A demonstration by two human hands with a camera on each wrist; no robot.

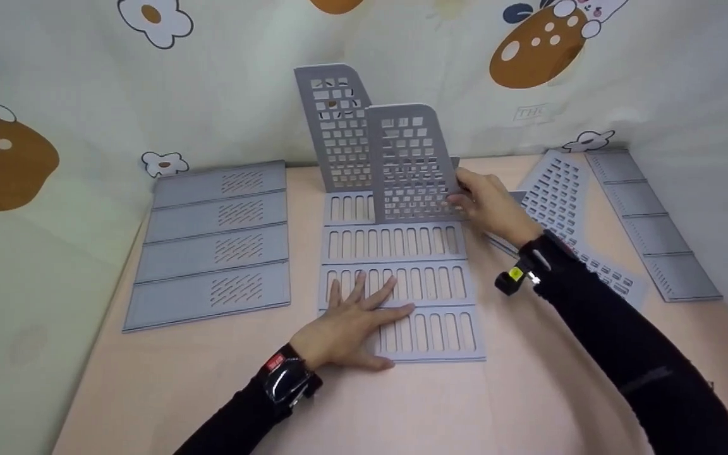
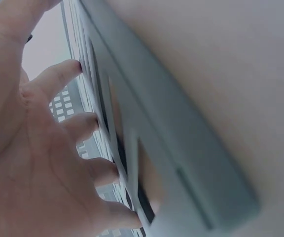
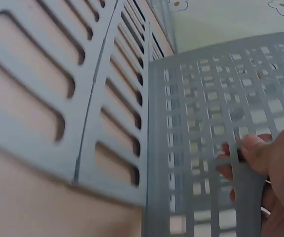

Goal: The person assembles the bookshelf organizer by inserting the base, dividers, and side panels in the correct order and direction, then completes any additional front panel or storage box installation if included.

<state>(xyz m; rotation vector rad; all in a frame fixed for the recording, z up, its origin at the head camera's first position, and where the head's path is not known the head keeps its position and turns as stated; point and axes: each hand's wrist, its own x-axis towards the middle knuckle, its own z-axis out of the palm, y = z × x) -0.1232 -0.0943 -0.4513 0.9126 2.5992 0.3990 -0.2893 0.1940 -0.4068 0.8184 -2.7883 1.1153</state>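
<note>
Fingers (image 1: 394,315) spread, left hand (image 1: 349,328) likely steadies slotted panel (image 1: 414,262), lower centre. Right hand (image 1: 493,203) pinches nearer perforated panel (image 1: 409,165) upright, centre.

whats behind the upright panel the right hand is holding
Another upright panel stands behind and to its left, with the patterned backdrop beyond. The front panel covers that one's lower right part, which can't be seen clearly through the holes.

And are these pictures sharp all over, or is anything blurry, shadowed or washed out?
Head view: fairly evenly lit, mostly clear, with a soft shadow on the table beside the right sleeve; left wrist view: the near end of the slotted panel is blurred, and a patch beside the left hand looks washed out; right wrist view: the held panel looks fairly clear.
</note>
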